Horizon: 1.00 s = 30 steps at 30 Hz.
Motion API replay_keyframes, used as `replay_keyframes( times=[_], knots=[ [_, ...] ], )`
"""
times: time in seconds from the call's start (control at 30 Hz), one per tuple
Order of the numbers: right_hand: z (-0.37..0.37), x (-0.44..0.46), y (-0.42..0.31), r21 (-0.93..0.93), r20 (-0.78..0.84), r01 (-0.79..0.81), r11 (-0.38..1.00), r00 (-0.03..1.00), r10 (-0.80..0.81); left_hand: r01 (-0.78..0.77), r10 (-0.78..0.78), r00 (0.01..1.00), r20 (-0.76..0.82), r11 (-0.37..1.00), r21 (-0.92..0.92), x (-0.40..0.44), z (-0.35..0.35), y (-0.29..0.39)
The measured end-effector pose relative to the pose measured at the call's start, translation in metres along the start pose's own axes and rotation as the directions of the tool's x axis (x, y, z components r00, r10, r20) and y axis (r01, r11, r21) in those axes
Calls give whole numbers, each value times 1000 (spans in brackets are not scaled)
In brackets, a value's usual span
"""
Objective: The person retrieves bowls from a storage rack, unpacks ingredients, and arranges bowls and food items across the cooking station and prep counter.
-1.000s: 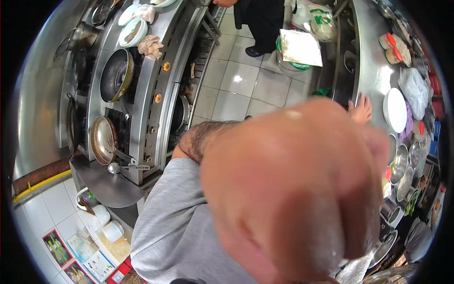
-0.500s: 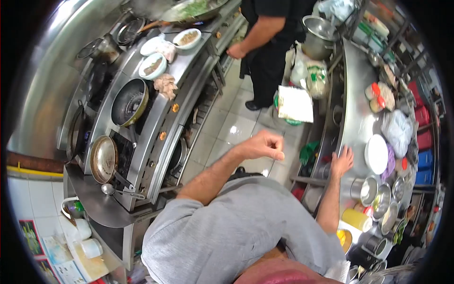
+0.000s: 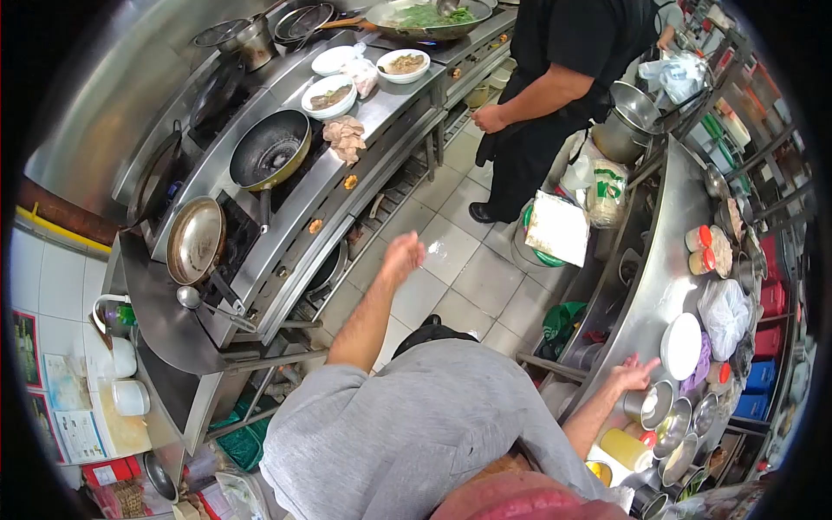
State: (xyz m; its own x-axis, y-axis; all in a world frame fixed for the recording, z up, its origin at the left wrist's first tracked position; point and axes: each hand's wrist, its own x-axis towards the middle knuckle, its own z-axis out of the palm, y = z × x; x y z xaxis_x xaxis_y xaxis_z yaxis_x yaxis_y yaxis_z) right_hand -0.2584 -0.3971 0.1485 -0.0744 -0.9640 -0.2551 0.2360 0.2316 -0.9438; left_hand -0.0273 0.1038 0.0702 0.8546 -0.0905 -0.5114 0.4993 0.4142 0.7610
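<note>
Long stainless-steel worktop (image 3: 654, 299) ran up the right side. White round dish (image 3: 680, 347) sat on it, looking longest along the worktop, just forward-right of the right hand (image 3: 633, 374), the nearer one: fingers apart, nothing gripped, contact unclear. Silver steel pot (image 3: 635, 406) stood just beside it. Left hand (image 3: 405, 257): fingers curled together, nothing visible inside. Versus half a second earlier: right had shifted back potward, left had swung outward.
</note>
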Motion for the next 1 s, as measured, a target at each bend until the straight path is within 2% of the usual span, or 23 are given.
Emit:
replay_keyframes(
  times=[0.03, 0.1, 0.17, 0.23, 0.27, 0.3, 0.33, 0.37, 0.43, 0.47, 0.5, 0.57, 0.63, 0.67, 0.7, 0.77, 0.87, 0.97, 1.0],
  knots=[
    [3, -1, -6, 2, 5, -3, 1000, 1000, 3, -70, 65, 989, -130, 997, -39, 7, 13, 31],
    [8, 5, -16, 274, 14, -194, 942, 980, 197, -162, 159, 987, -31, 976, -144, 51, 3, 82],
    [10, 18, -19, 348, 77, -226, 910, 974, 212, -238, 238, 971, -32, 934, -267, 90, -2, 134],
    [10, 40, -18, 549, 100, -373, 748, 918, 384, -366, 342, 930, -132, 878, -308, 120, 0, 180],
    [12, 44, -18, 587, 48, -344, 733, 918, 393, -392, 349, 919, -182, 850, -351, 133, 1, 197],
    [12, 45, -18, 597, 47, -335, 729, 921, 386, -419, 353, 906, -231, 819, -391, 148, 1, 216],
    [11, 47, -17, 607, 68, -360, 708, 912, 405, -379, 352, 924, -148, 792, -479, 195, -24, 223],
    [8, 51, -15, 617, 89, -383, 688, 902, 422, -391, 381, 916, -123, 785, -481, 213, -31, 233],
    [9, 59, -5, 637, 119, -418, 647, 884, 453, -335, 313, 939, -143, 738, -585, 235, -34, 254],
    [11, 62, 3, 552, 100, -410, 726, 897, 431, -385, 307, 923, -231, 742, -549, 241, -30, 261],
    [13, 60, 9, 459, 80, -398, 794, 909, 409, -375, 296, 927, -231, 717, -587, 243, -29, 269],
    [16, 51, 19, 412, 95, -399, 819, 913, 397, -351, 250, 936, -247, 646, -677, 259, -36, 282],
    [22, 36, 29, 360, 111, -405, 840, 913, 393, -478, 349, 878, -326, 615, -628, 293, -54, 290],
    [24, 29, 34, 342, 65, -355, 870, 933, 355, -443, 316, 896, -312, 596, -669, 304, -65, 299],
    [26, 22, 35, 319, 19, -302, 898, 950, 313, -561, 370, 828, -423, 560, -609, 298, -56, 306],
    [25, 20, 34, 340, 21, -344, 875, 933, 359, -596, 366, 799, -478, 591, -544, 289, -47, 316],
    [22, 31, 29, 357, 64, -406, 841, 909, 412, -620, 362, 772, -523, 611, -492, 308, -54, 328],
    [25, 37, 23, 376, 80, -411, 831, 908, 412, -598, 330, 787, -521, 618, -511, 313, -65, 347],
    [27, 38, 20, 395, 65, -401, 826, 910, 410, -550, 307, 826, -473, 622, -557, 324, -81, 355]
  ],
)
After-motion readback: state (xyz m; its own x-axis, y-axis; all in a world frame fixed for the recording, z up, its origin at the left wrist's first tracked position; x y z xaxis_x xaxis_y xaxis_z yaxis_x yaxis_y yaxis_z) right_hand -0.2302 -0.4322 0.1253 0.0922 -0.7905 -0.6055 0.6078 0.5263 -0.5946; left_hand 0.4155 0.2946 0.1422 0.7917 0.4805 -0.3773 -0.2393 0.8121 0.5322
